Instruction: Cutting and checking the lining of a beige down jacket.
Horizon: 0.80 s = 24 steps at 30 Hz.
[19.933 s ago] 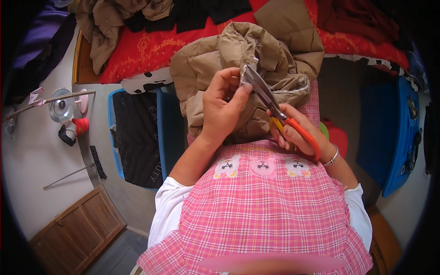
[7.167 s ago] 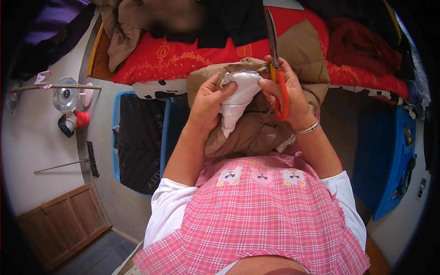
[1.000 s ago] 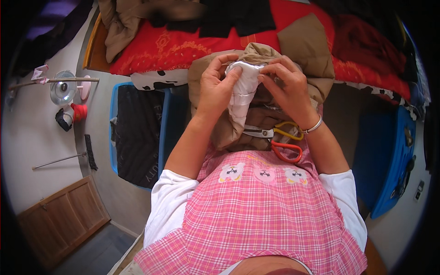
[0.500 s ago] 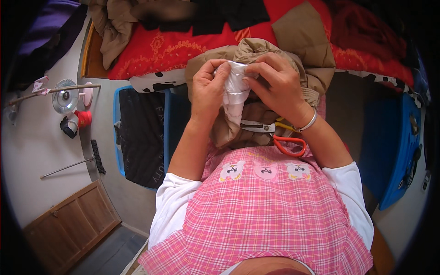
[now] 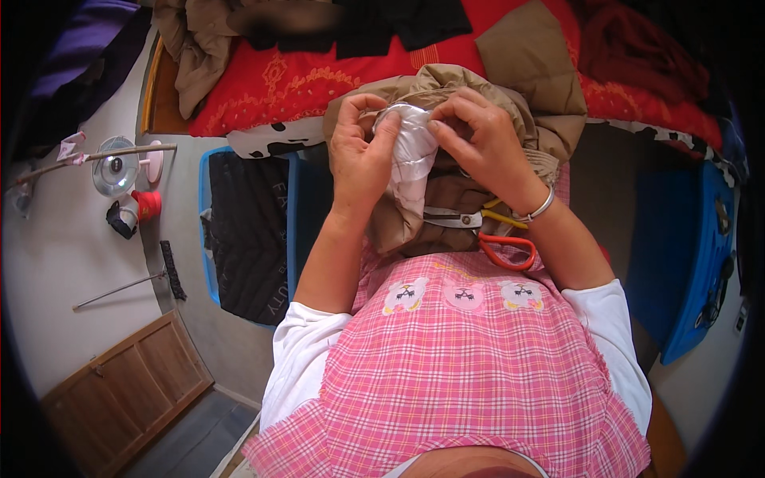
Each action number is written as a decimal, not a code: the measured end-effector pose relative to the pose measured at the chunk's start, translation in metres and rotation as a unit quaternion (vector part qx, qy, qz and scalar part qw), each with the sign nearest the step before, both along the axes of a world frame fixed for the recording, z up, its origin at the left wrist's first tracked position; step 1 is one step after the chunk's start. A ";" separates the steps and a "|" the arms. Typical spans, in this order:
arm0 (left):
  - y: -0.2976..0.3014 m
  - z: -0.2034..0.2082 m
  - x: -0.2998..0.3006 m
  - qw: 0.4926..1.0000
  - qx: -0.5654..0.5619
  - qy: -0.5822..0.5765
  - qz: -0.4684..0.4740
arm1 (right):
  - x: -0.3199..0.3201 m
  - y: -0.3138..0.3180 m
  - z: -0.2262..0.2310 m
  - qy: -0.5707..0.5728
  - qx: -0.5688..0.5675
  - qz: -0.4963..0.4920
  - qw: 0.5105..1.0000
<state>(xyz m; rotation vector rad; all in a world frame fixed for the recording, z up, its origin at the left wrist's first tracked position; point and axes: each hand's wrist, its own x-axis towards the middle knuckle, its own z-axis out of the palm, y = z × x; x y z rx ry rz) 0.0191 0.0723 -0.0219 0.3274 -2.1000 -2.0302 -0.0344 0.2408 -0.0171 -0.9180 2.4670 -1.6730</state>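
A strip of shiny white lining cloth [image 5: 413, 155] hangs from my left hand [image 5: 356, 163], whose thumb and fingers are closed on its upper edge. Thumb and forefinger of my right hand [image 5: 488, 143] are pinched together at the cloth's right edge; whatever is between them is too small to make out. The white cloth joins a bunched tan padded garment [image 5: 394, 227] lying over my lap and up against the bed. Below my right wrist, scissors [image 5: 506, 248] with red and yellow handles rest on the garment, blades pointing left.
Ahead is a bed with a red cover [image 5: 311, 92], heaped with dark and tan clothes. On my left stands a blue bin [image 5: 205, 239] holding a black garment [image 5: 247, 231]. A blue tray [image 5: 689, 295] with small tools is at right. A fan [image 5: 115, 167] stands far left.
My right hand has shifted slightly up and right, staying pinched at the cloth's edge. My left fingers have moved a little on the cloth. The scissors have barely moved.
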 end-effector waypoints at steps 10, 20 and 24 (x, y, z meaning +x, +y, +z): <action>0.000 -0.002 0.005 0.996 -0.080 0.036 0.033 | 0.002 -0.005 -0.002 -0.077 -0.039 0.020 0.996; 0.005 0.022 0.011 0.838 -0.520 0.163 -0.009 | 0.001 -0.006 -0.001 -0.071 -0.043 0.021 0.996; -0.004 0.010 0.007 0.929 -0.344 0.121 -0.064 | 0.004 -0.004 0.004 -0.080 -0.027 0.031 0.996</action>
